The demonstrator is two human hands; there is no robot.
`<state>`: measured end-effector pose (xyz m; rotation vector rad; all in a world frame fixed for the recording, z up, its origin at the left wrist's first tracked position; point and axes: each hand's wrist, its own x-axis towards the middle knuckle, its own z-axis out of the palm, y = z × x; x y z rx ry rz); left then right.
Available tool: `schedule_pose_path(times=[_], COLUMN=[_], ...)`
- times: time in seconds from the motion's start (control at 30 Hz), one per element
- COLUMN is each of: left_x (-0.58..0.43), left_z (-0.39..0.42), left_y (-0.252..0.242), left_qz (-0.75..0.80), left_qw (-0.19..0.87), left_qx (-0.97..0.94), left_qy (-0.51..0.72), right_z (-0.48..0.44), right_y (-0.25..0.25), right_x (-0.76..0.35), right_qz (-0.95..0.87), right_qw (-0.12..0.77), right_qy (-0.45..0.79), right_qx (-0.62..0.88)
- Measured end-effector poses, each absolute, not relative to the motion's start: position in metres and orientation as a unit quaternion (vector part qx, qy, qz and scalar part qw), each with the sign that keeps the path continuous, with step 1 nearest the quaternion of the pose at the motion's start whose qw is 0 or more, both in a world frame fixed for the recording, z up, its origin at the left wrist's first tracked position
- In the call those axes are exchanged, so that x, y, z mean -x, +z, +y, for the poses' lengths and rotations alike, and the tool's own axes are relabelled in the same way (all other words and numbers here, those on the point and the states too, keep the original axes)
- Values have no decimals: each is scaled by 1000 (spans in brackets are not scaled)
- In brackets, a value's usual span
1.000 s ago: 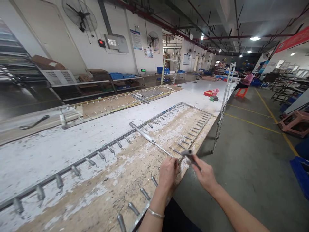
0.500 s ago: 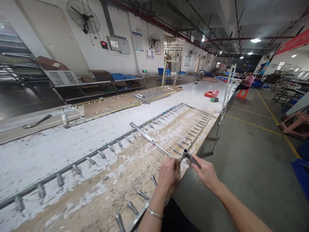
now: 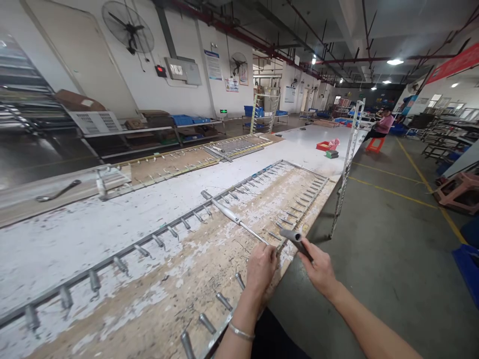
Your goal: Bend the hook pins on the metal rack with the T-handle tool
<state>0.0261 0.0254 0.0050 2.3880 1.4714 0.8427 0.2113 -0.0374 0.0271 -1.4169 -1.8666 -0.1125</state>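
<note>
My right hand (image 3: 319, 268) grips a short grey metal tube (image 3: 294, 236), held just above the near edge of the long workbench (image 3: 93, 234). My left hand (image 3: 261, 268) is closed in a pinch at the bench edge, right beside the tube; what it pinches is too small to make out. A long metal rod with a thick handle (image 3: 232, 217) lies diagonally on the bench, its thin end reaching my left hand. Two metal rails with rows of short pegs (image 3: 164, 233) run along the worn bench surface; the near rail (image 3: 220, 302) runs under my left hand.
A tall metal ladder-like frame (image 3: 346, 167) stands upright at the bench's right edge. A seated person in pink (image 3: 383, 123) works far down the hall beside an orange stool. Shelving with blue bins (image 3: 183, 119) lines the left wall. A blue crate (image 3: 467, 269) and a pink stool stand on the floor, right.
The tube in my right hand has tilted from open end facing up to lying more sideways, shifting slightly right. My left hand has stayed put.
</note>
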Motion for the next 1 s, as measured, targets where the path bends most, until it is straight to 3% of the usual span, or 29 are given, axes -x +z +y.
schedule_pose_path(times=[0.13,0.3,0.47,0.67,0.83,1.0], left_x=[-26,-26,-27,-27,-26,-26], left_z=[25,25,25,25,26,26], left_y=[6,5,5,5,2,1], left_qz=[496,500,494,497,486,495], left_qw=[111,103,110,99,109,112], left_qx=[-813,-812,-809,-810,-811,-808], left_qy=[285,283,298,295,307,300], right_z=[-37,-39,-38,-39,-38,-38], right_y=[30,31,28,32,22,22], right_x=[-212,-210,-210,-208,-210,-211], right_qz=[-762,-726,-761,-723,-757,-717], right_qw=[293,411,301,429,330,427], right_qy=[-34,-51,-34,-66,-1,-31], right_qx=[577,549,574,537,564,549])
